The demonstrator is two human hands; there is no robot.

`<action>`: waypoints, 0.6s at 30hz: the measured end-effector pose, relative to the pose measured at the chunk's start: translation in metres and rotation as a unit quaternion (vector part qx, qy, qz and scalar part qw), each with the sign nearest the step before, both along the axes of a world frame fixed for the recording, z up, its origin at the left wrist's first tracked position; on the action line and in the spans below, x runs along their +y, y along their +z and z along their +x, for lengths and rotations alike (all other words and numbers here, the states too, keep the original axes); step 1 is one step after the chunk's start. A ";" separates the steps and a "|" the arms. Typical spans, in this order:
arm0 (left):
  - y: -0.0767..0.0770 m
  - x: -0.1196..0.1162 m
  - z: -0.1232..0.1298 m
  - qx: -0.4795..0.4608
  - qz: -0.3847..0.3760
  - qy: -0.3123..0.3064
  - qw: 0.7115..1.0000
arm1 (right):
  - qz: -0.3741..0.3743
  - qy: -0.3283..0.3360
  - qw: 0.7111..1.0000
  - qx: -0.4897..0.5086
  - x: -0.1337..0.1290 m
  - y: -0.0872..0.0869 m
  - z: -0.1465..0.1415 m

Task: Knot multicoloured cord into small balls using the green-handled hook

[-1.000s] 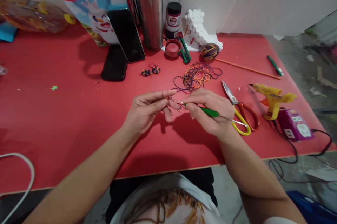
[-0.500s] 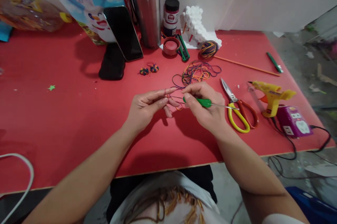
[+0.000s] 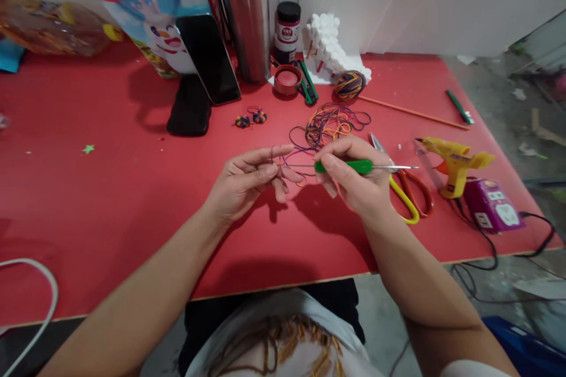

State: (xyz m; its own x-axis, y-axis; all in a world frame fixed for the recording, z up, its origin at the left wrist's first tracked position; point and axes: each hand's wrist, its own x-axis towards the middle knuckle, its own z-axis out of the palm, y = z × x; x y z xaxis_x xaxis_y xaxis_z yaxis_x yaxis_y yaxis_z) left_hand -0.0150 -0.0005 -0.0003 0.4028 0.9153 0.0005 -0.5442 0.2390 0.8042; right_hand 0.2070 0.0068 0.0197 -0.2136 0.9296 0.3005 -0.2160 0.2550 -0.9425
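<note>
My right hand (image 3: 354,173) closes round the green handle of a crochet hook (image 3: 347,167), which has a thin metal shaft at both ends. One shaft points left and its tip meets the fingers of my left hand (image 3: 247,179). That hand pinches thin multicoloured yarn between thumb and fingers, with a strand looped round the raised index finger. Whatever small work sits in the pinch is mostly hidden. Beyond the hands, a loose tangle of the yarn (image 3: 329,126) lies on the red table. A wound yarn ball (image 3: 349,85) and two small crocheted pieces (image 3: 250,118) lie farther back.
Scissors (image 3: 409,194) lie partly behind my right hand. A yellow glue gun (image 3: 460,161) and a purple box (image 3: 494,205) with cables are at the right. A phone (image 3: 209,58), steel bottle (image 3: 245,20), dark-lidded jar (image 3: 287,32) and green cutter (image 3: 308,83) stand or lie at the back.
My right hand has shifted right with the crochet hook, which now lies nearly level, its left shaft in line with the left fingers. The left hand has barely moved.
</note>
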 end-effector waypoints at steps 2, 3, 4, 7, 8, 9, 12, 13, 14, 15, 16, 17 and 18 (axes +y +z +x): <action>0.001 0.000 0.000 0.002 -0.004 0.007 1.000 | 0.022 0.002 1.000 -0.009 -0.001 -0.001 0.001; 0.001 -0.001 0.000 0.003 -0.005 0.009 1.000 | 0.033 0.004 0.999 -0.012 -0.001 -0.001 0.002; 0.002 -0.001 -0.001 0.004 -0.005 0.008 1.000 | 0.042 0.007 0.999 -0.016 -0.001 -0.001 0.003; 0.002 -0.001 -0.001 0.007 -0.001 -0.001 1.000 | 0.059 0.019 0.998 -0.031 0.001 -0.001 0.006; 0.002 -0.001 -0.001 0.010 0.000 -0.005 1.000 | 0.061 0.022 0.997 -0.034 0.002 0.000 0.007; 0.002 -0.001 -0.001 0.013 0.001 -0.010 1.000 | 0.060 0.026 0.997 -0.037 0.003 0.000 0.008; 0.001 -0.001 -0.001 0.015 0.001 -0.023 1.000 | 0.053 0.037 0.997 -0.043 0.004 0.000 0.009; 0.001 -0.001 -0.001 0.012 0.002 -0.027 1.000 | 0.050 0.042 0.997 -0.042 0.004 0.000 0.009; 0.001 -0.001 -0.001 0.008 0.001 -0.029 1.000 | 0.048 0.047 0.997 -0.038 0.004 -0.002 0.009; 0.001 -0.001 -0.001 0.002 0.000 -0.031 1.000 | 0.044 0.052 0.997 -0.031 0.004 -0.003 0.008; 0.002 -0.001 0.000 -0.007 -0.002 -0.033 0.999 | 0.040 0.054 0.997 -0.021 0.005 -0.005 0.008; 0.003 -0.002 0.000 -0.016 -0.006 -0.034 0.999 | 0.037 0.056 0.998 -0.009 0.005 -0.007 0.007; 0.005 -0.002 0.001 -0.025 -0.011 -0.035 0.999 | 0.036 0.057 0.998 0.002 0.005 -0.009 0.006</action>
